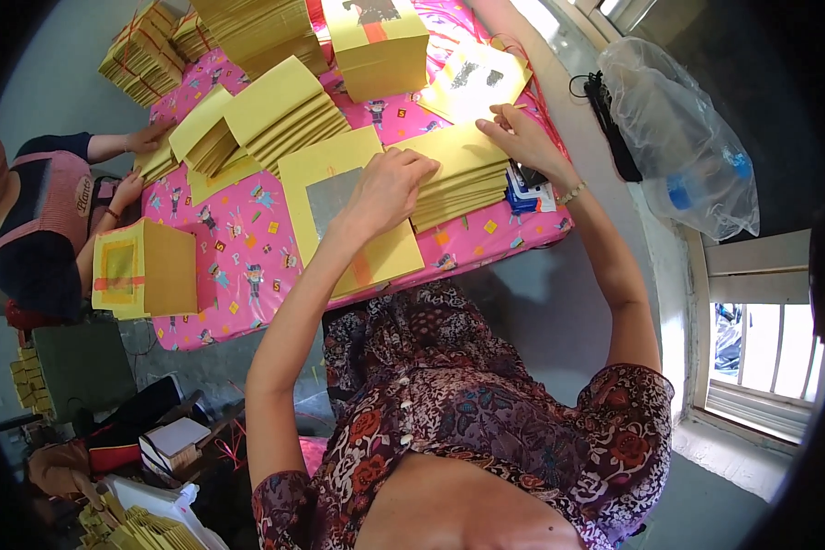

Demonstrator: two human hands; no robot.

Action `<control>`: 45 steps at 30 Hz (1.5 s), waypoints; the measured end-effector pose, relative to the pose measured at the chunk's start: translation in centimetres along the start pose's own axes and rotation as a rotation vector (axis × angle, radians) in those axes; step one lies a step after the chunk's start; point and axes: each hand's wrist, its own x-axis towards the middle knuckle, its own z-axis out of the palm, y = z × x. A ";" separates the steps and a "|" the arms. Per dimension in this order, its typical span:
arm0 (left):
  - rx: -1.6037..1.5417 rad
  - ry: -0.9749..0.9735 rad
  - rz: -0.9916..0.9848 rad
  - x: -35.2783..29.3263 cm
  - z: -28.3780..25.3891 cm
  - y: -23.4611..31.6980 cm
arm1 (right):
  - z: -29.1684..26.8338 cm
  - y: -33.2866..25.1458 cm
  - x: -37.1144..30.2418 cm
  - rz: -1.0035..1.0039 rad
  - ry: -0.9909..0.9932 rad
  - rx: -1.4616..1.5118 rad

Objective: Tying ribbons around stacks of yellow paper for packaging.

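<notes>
A stack of folded yellow paper [458,174] lies near the front edge of the pink table, its folded layers facing me. My left hand [387,191] is at the stack's left edge, its fingers bent and pressed together on the top paper. Beyond the stack's upper right corner is my right hand [529,145], fingers apart, with fingertips touching the top sheet. Beneath my left wrist lies a flat yellow sheet [339,147] with a grey square and an orange-red strip, partly covered by my hand and forearm.
More folded yellow stacks [284,110] and a yellow block [385,64] stand farther back on the pink tablecloth [238,284]. Another yellow block [170,270] sits front left. A co-worker [50,197] handles paper at the left. Blue-and-white packets [527,194] lie right; a clear plastic bag [683,137] hangs by the window.
</notes>
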 end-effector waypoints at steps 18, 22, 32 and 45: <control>-0.132 -0.148 -0.493 -11.1 -7.9 1.8 | 8.3 -11.9 -9.4 -0.967 -0.377 -0.155; -0.168 -0.193 -0.429 -12.6 -8.2 3.1 | 9.5 -11.7 -9.2 -1.027 -0.328 -0.240; -0.199 -0.168 -0.393 -13.3 -7.8 2.5 | 8.6 -11.7 -7.8 -0.858 -0.554 0.033; -0.415 -0.079 -0.613 -13.9 -6.9 2.1 | 8.7 -11.5 -7.5 -0.715 -0.639 0.199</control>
